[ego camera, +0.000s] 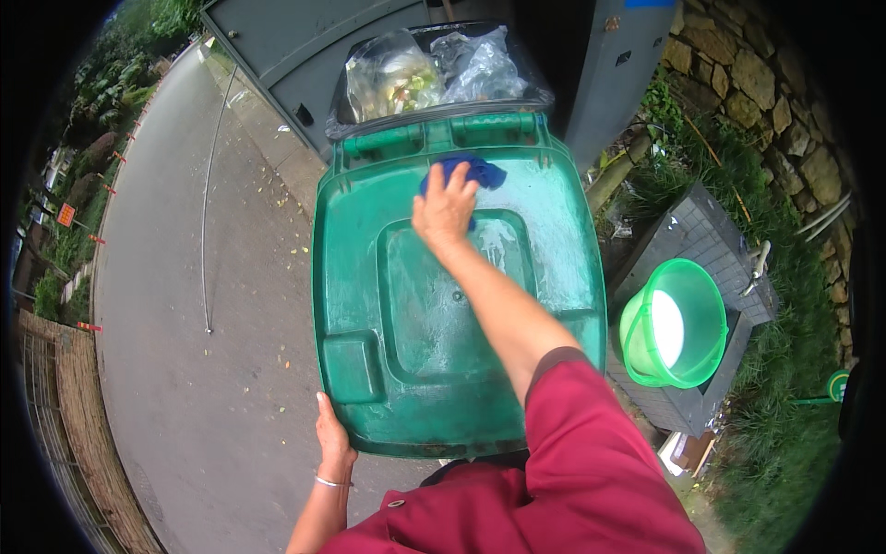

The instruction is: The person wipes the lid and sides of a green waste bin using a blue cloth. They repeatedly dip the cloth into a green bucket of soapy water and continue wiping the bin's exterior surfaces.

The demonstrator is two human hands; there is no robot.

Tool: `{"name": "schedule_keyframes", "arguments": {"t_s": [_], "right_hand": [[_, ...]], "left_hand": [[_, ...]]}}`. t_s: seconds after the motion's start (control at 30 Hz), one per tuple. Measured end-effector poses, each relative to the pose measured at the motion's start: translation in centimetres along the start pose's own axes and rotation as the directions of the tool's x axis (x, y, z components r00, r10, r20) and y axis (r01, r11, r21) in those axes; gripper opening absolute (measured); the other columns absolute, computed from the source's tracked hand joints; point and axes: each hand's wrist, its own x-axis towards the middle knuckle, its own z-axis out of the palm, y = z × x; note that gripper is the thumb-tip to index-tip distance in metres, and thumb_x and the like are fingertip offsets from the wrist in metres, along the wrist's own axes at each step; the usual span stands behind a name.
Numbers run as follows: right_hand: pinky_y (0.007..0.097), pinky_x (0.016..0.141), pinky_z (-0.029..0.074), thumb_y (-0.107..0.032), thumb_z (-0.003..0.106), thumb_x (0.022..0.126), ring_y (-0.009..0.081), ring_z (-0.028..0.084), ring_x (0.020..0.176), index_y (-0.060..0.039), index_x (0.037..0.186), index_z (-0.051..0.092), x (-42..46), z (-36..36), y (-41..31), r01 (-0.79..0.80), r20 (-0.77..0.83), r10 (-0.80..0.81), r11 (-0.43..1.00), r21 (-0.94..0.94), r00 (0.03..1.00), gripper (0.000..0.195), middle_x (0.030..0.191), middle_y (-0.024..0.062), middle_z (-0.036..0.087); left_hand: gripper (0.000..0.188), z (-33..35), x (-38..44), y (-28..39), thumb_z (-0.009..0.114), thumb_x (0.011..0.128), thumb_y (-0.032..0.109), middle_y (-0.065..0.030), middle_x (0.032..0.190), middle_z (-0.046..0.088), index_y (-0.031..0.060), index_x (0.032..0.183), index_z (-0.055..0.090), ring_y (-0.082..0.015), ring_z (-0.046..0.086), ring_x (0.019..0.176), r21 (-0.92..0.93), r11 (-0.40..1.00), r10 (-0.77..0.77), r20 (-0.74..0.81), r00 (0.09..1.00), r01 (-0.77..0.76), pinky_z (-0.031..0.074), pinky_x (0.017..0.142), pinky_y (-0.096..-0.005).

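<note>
The green plastic lid (429, 408) of a wheelie bin lies opened out in front of me, its surface wet and streaked. Near the hinge end, my right hand (446, 208) presses a dark blue cloth (484, 173) against the lid. At the lid's near left corner, my left hand (334, 433) grips the edge, its fingers partly hidden underneath. Beyond the hinge, the bin's black-lined opening (443, 114) holds a clear plastic bag (391, 79) of food scraps and another crumpled clear bag (488, 69).
On my right a bright green bucket (633, 325) of whitish liquid stands in a grey tiled basin (713, 235) with a tap (759, 263). Grey metal doors (297, 48) rise behind the bin. A thin metal pole (208, 208) lies on the road at left. A stone wall (768, 83) borders the right.
</note>
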Motion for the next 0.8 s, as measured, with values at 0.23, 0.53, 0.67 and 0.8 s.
{"name": "schedule_keyframes", "arguments": {"t_s": [0.23, 0.53, 0.67, 0.8], "right_hand": [[0.0432, 0.074, 0.043, -0.012, 0.05, 0.077, 0.0317, 0.048, 0.097, -0.0173, 0.11, 0.054, 1.7, -3.9, 6.1, 0.412, 0.206, -0.388, 0.907, -0.087, 0.898, 0.034, 0.124, 0.0048, 0.05], [0.0443, 0.089, 0.038, -0.005, 0.056, 0.072, 0.0386, 0.043, 0.1, -0.0074, 0.115, 0.053, 3.9, -5.5, 9.5, 0.171, -0.182, -0.148, 0.978, 0.123, 0.972, 0.043, 0.115, 0.0193, 0.047], [0.0467, 0.08, 0.045, -0.008, 0.059, 0.072, 0.0416, 0.044, 0.096, -0.0091, 0.111, 0.052, 3.6, -0.9, 2.1, 0.334, 0.017, -0.335, 0.942, 0.047, 0.942, 0.039, 0.115, 0.0221, 0.044], [0.0449, 0.08, 0.046, -0.003, 0.052, 0.074, 0.0391, 0.046, 0.095, -0.0119, 0.11, 0.055, 4.4, -1.8, 5.8, 0.378, -0.036, -0.377, 0.926, 0.011, 0.925, 0.037, 0.115, 0.0153, 0.049]], "left_hand": [[0.069, 0.3, -1.1, 1.0, 0.042, 0.091, 0.055, -0.0149, 0.118, 0.053, -0.0065, 0.122, 0.047, -0.0219, 0.054, 0.103, -0.057, 0.998, -0.01, 0.024, 1.0, 0.012, 0.044, 0.089, -0.0342], [0.067, 0.0, -0.2, 0.2, 0.044, 0.091, 0.054, -0.0138, 0.112, 0.056, -0.0071, 0.117, 0.051, -0.0207, 0.056, 0.095, -0.061, 0.998, 0.035, 0.053, 0.998, -0.032, 0.045, 0.086, -0.0328], [0.066, 0.1, 0.0, 0.3, 0.044, 0.091, 0.054, -0.014, 0.109, 0.057, -0.0076, 0.115, 0.052, -0.0202, 0.056, 0.095, -0.048, 0.999, 0.021, 0.024, 0.999, -0.02, 0.045, 0.085, -0.0324], [0.066, -0.1, 0.0, 0.2, 0.043, 0.091, 0.054, -0.014, 0.107, 0.058, -0.0078, 0.113, 0.053, -0.0195, 0.056, 0.094, -0.036, 0.999, 0.022, 0.015, 1.0, -0.021, 0.046, 0.083, -0.0323]]}}
